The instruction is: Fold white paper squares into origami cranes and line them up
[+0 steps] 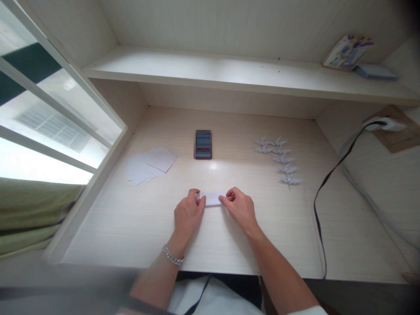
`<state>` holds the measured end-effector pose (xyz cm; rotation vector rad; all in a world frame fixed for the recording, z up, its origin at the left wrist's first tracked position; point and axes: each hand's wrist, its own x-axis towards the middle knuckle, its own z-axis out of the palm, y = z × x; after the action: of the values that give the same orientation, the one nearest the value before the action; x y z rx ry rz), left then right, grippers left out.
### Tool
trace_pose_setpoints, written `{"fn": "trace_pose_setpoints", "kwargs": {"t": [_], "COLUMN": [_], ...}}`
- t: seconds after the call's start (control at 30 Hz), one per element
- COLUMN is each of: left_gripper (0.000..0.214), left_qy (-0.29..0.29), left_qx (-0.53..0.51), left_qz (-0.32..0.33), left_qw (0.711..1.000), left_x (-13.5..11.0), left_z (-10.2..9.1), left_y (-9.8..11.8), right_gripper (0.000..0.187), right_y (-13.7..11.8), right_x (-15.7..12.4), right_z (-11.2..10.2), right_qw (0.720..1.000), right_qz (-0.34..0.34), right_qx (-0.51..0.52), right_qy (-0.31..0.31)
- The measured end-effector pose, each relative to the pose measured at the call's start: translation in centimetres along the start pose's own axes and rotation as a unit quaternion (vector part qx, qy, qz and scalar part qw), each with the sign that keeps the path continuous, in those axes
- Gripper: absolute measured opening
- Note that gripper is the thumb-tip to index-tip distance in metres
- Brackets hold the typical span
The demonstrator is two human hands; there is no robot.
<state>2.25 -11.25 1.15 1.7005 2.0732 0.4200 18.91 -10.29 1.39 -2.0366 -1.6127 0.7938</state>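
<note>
A white sheet of paper [211,198], folded into a narrow rectangle, lies across the middle of the desk near me. At its left end, the thumb and fingers of my left hand [189,211] pinch it. My right hand [240,207] grips the other end in the same way, thumb on the near side. To the left lies a loose pile of white paper sheets [160,158]. Several folded paper cranes [285,169] stand in a bent row to the right. A blurred-out dark phone-like object [203,145] lies beyond the folded paper.
The wooden desk [131,232] has a shelf [203,65] above its back, holding a colourful box [348,52] and a flat bluish item [376,71]. From a wall socket at the right, a black cable [315,205] runs over the desk. A window [59,105] stands at left.
</note>
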Motion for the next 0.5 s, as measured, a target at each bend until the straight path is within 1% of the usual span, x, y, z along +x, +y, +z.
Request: {"fn": "trace_pose_setpoints", "kwargs": {"t": [0.33, 0.5], "left_gripper": [0.031, 0.030], "left_qy": [-0.005, -0.012], "left_qx": [0.023, 0.026], "left_qz": [-0.017, -0.017], "left_qw": [1.000, 0.999], "left_x": [0.22, 0.32], "left_z": [-0.02, -0.20], "left_y": [0.27, 0.31], "right_gripper": [0.013, 0.014], "right_y": [-0.42, -0.46], "right_x": [0.30, 0.38], "right_z": [0.19, 0.13], "right_qw": [0.999, 0.998], "right_qz": [0.033, 0.042], "right_qx": [-0.040, -0.044], "right_qy": [-0.001, -0.004]}}
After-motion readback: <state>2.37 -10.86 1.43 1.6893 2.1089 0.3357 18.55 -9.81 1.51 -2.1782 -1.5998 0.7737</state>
